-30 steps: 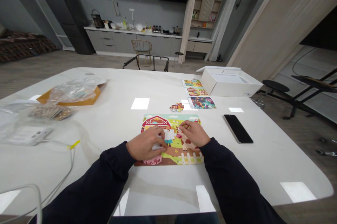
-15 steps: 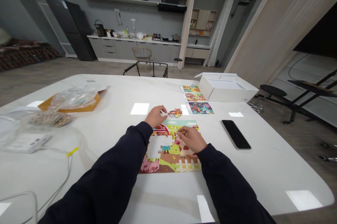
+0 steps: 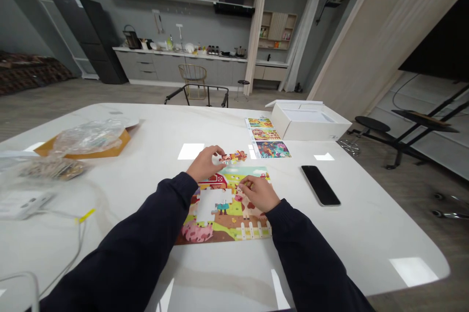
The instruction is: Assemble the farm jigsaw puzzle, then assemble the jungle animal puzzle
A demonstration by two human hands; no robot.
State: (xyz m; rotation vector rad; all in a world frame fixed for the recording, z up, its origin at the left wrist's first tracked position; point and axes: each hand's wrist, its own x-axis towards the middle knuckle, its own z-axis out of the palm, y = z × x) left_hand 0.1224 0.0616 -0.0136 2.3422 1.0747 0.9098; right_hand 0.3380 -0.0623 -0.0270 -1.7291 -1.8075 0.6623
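A farm-scene jigsaw puzzle (image 3: 234, 221) lies partly assembled on the white table, with a bare white gap left of its middle. My left hand (image 3: 205, 163) is at the puzzle's upper edge, thumb and fingers pinched at a puzzle piece (image 3: 224, 158) on the near side of a small pile of loose puzzle pieces (image 3: 239, 156). Over the printed cow on the right half of the puzzle, my right hand (image 3: 261, 192) rests with its thumb and fingertips drawn together. Whether a small piece is between them cannot be made out.
Picture cards (image 3: 274, 149) lie behind the puzzle, beside an open white box (image 3: 311, 121). A phone (image 3: 320, 185) is to the right. On the left are plastic packaging (image 3: 91, 137), a bag of brown pieces (image 3: 54, 168) and a white power strip (image 3: 24, 203) with cables.
The view has swung slightly to the right. My left hand has closed at the pile, where a piece now extends further left. The right hand stays over the cow.
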